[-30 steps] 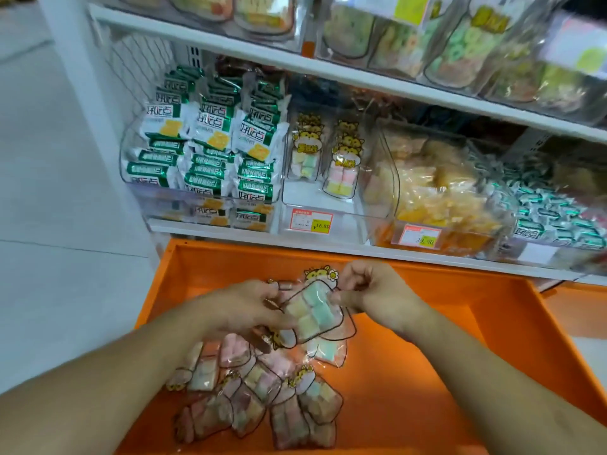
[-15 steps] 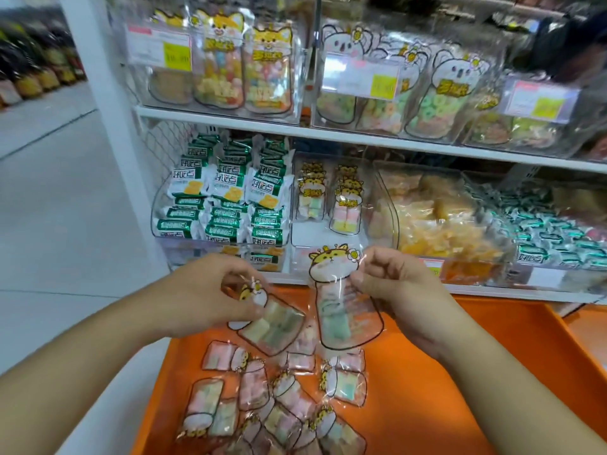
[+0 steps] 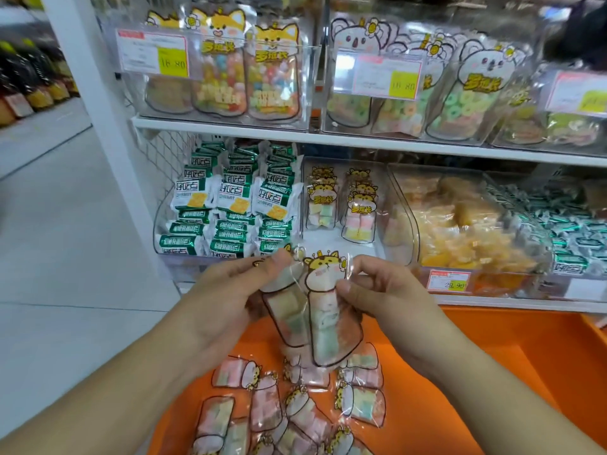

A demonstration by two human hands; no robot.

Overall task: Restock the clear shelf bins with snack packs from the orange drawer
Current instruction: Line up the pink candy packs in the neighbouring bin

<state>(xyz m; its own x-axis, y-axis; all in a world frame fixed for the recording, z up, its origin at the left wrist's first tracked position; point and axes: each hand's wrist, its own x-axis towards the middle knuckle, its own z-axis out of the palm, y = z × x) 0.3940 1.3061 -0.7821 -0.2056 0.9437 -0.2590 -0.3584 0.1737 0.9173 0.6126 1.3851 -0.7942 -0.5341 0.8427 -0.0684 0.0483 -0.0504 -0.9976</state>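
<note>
While both hands' fingers pinch them | snack packs (image 3: 323, 323): clear, hamster-printed, pastel marshmallow cubes | above orange drawer (image 3: 492, 372)

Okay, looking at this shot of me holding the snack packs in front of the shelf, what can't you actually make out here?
All in the head view:
- Left pack: its printed top is hidden by the left hand.
- Price tag on the upper bin: small print is too blurred to read.
- Orange drawer: its near end is cut off by the bottom edge.
- Far-right bins: blurred and cut off by the right edge.
- Right pack: its contents are smeared by motion blur.
</note>
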